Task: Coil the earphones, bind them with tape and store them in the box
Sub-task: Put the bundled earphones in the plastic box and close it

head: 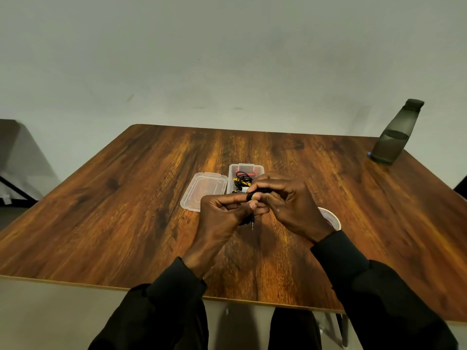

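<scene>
Above the wooden table [126, 223], just before the open clear box [246, 179], black coiled earphones [255, 195] are pinched between left hand [222, 215] and right hand [285, 203], the jack plug [252, 223] hanging straight down, the tape roll [331, 218] lying nearer the right hand.

A dark bottle [395, 133] stands on the wooden table's [126, 198] far-right corner.

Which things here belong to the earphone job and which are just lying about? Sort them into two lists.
For the job:
- black earphone cable, held between left hand and right hand
- open clear box holding bound earphones
- box lid beside it
- tape roll, partly hidden behind the right hand

Lying about:
- dark bottle at the table's far right corner
</scene>
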Demonstrator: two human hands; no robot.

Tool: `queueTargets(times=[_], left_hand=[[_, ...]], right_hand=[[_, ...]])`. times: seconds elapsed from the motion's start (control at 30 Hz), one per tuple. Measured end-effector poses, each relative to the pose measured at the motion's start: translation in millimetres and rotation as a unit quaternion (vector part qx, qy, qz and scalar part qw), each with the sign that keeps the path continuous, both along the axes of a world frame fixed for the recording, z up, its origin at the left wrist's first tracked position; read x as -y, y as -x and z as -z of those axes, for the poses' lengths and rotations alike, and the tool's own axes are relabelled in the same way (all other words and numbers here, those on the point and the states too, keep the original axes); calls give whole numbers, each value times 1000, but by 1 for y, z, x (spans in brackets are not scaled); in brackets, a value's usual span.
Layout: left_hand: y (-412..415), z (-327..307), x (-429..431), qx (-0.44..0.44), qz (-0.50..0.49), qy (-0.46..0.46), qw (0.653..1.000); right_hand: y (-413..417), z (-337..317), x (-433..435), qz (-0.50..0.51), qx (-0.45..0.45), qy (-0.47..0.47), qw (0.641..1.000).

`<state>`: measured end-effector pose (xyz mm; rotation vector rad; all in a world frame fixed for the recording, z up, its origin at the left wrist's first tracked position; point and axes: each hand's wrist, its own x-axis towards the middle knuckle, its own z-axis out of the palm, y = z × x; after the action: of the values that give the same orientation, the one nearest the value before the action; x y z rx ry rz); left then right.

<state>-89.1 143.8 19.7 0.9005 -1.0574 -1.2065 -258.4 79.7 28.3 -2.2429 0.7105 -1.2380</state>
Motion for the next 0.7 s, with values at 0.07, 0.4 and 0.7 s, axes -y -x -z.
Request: queueTargets(times=[0.07, 0.4, 0.7], left_hand=[[-3, -5, 0, -39, 49, -59, 996], [1, -5, 0, -127, -5, -143, 981], [-15, -8, 3, 58, -145, -56, 986]], right_hand=[[4, 0, 0, -24, 10, -38, 999], [-1, 11, 5, -9, 21, -40, 999], [-5, 12, 10, 33, 44, -1, 999]])
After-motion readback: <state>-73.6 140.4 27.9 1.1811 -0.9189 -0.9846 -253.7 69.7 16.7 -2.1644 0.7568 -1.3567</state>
